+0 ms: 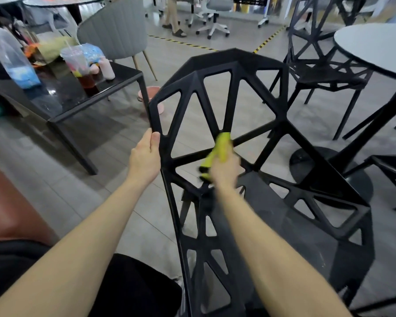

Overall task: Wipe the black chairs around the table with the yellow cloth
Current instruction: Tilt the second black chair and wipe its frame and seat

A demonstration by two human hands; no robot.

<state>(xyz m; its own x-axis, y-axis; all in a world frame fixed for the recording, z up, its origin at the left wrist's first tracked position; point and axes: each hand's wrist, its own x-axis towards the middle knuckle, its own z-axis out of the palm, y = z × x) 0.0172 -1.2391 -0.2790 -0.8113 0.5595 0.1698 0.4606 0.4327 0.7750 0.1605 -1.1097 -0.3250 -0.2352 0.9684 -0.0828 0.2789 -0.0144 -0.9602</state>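
Note:
A black lattice chair (236,72) fills the middle of the view, its open-frame back facing me. My left hand (145,156) grips the left edge of the chair back, thumb on the near side. My right hand (225,169) holds the yellow cloth (220,151) pressed against a bar where the struts meet in the middle of the back; hand and cloth are blurred by motion. A second black lattice chair (318,72) stands behind, next to the round white table (375,49). Part of a third black chair (391,170) shows at the right edge.
A low black glass table (114,76) at the left carries plastic bags, a drink cup (78,62) and a bottle. A grey padded chair (117,33) stands behind it, a pink bucket (154,92) on the floor. The round table's black base (318,161) lies right of the chair. Office chairs and a person's legs stand far back.

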